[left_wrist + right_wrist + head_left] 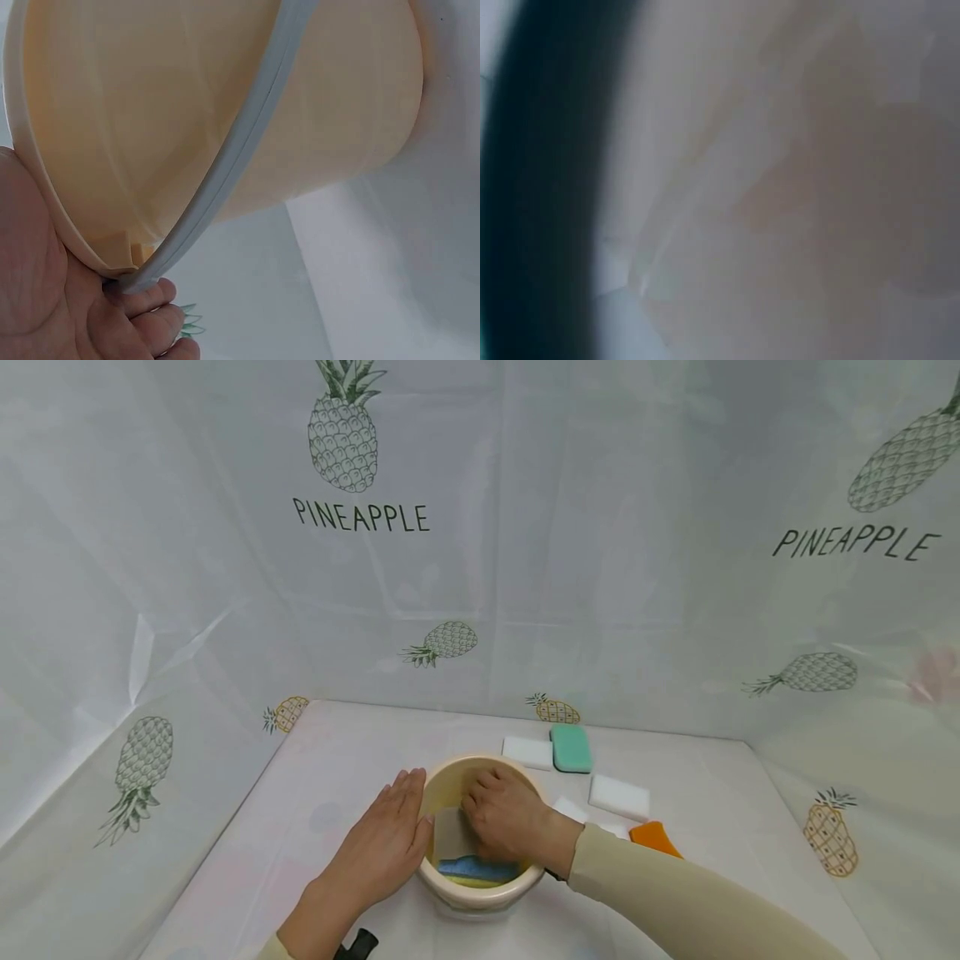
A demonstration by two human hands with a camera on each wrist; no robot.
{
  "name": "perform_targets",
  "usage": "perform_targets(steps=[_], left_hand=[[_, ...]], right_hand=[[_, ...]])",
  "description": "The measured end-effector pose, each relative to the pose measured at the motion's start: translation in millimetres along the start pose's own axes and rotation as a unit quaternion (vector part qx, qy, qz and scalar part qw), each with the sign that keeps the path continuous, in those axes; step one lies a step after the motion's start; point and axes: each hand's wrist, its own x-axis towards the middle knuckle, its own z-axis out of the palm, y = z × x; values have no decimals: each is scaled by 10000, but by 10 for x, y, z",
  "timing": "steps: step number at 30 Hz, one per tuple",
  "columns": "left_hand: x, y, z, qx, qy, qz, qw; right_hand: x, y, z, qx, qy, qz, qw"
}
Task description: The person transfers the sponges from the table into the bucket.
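A cream bucket stands on the table, with a grey handle hanging along its side in the left wrist view. My left hand rests against the left part of its rim, fingers mostly straight and close together. Inside the bucket, my right hand reaches down with bent knuckles; its fingertips and anything under them are hidden. Beside that hand, a grey-beige sponge leans in the bucket. Below it lies a blue and yellow sponge. The right wrist view is too blurred for detail.
Behind and right of the bucket lie a white sponge, a green sponge, another white block and an orange piece. A black object sits at the front edge. Pineapple-printed sheeting surrounds the table.
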Motion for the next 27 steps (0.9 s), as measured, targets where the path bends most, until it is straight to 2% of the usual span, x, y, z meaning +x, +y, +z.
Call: perform_targets(steps=[4, 11, 14, 19, 27], left_hand=[[-2, -1, -2, -39, -6, -11, 10000], [9, -7, 13, -8, 56, 11, 10000], [12, -11, 22, 16, 57, 16, 10000], [7, -16, 22, 16, 69, 35, 10000], [0, -11, 15, 42, 115, 41, 9999]], right_hand=[[8, 10, 1, -78, 229, -35, 9997], [19, 23, 4, 280, 7, -201, 9994], [11, 32, 6, 212, 280, -97, 9993], [-24, 67, 6, 258, 981, 225, 9946], [-105, 214, -34, 597, 1430, 910, 9837]])
